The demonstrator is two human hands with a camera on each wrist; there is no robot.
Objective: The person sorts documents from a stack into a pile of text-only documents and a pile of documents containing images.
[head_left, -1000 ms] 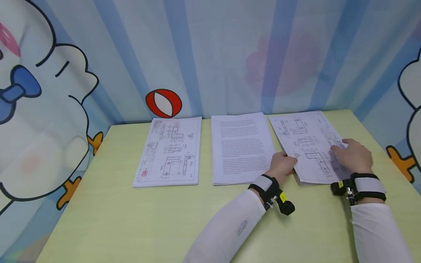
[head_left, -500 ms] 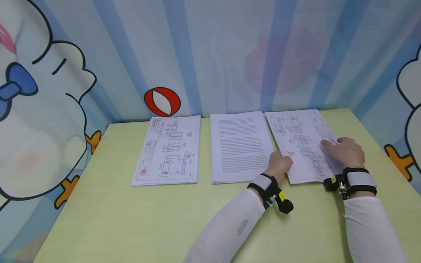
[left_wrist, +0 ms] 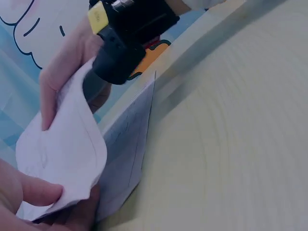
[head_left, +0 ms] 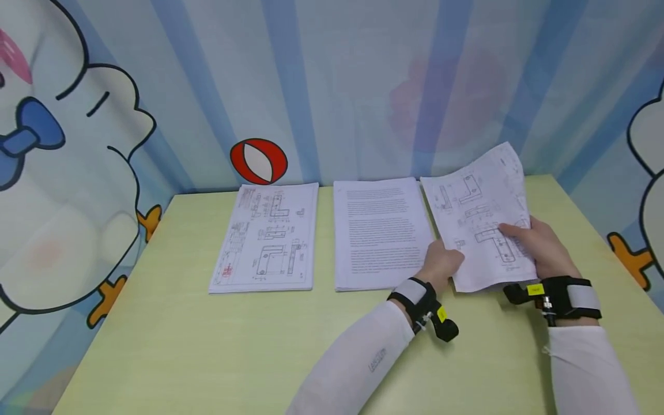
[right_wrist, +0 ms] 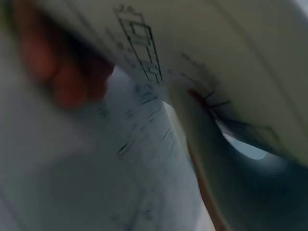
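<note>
A bent technical drawing sheet [head_left: 467, 210] rises off the table at the right, its right side curling upward. My right hand [head_left: 550, 248] grips that right side, thumb on the printed face and the other fingers behind it. At the lower left edge my left hand [head_left: 441, 262] pinches the paper, thumb [left_wrist: 43, 191] on top and fingers beneath. Under the raised paper, the left wrist view shows another printed sheet [left_wrist: 126, 154] lying lower down. In the right wrist view, printed paper [right_wrist: 144, 144] shows below the curled sheet, dim and blurred.
Left of my hands lies a stack of text pages [head_left: 381, 230]. Farther left is a stack of technical drawings [head_left: 270, 242] with a red stamp. Both rest on the pale yellow-green table [head_left: 233, 351]. A cartoon-printed curtain [head_left: 353, 86] stands along the back.
My right hand has moved slightly left and now grips the drawing paper's right side, which has bent upward from lying flat. My left hand stays at the lower left edge.
</note>
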